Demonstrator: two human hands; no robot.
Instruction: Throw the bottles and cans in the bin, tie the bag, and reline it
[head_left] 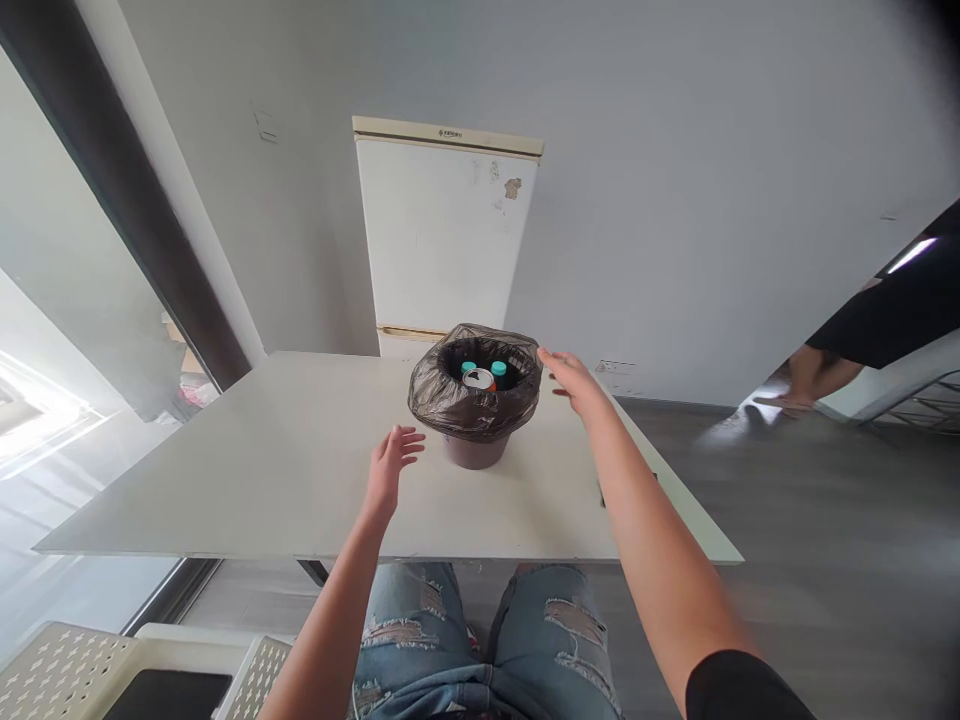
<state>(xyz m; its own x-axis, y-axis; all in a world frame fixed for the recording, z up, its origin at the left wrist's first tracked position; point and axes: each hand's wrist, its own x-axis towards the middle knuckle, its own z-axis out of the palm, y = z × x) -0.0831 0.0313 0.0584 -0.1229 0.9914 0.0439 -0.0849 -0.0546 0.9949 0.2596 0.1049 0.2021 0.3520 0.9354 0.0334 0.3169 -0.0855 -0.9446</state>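
A small brown bin [475, 450] lined with a dark plastic bag [442, 400] stands on the white table [285, 470]. Inside the bag I see a drink can [478, 379] and two teal bottle caps [498, 368]. My left hand [390, 465] hovers open over the table, just left of the bin and apart from it. My right hand [574, 382] is open with fingers stretched out, right beside the bag's right rim. Neither hand holds anything.
A white fridge [442, 235] stands against the wall behind the table. Another person's leg and dark clothing [862, 340] show at the far right. White perforated stools [67, 670] sit at the lower left. A window runs along the left.
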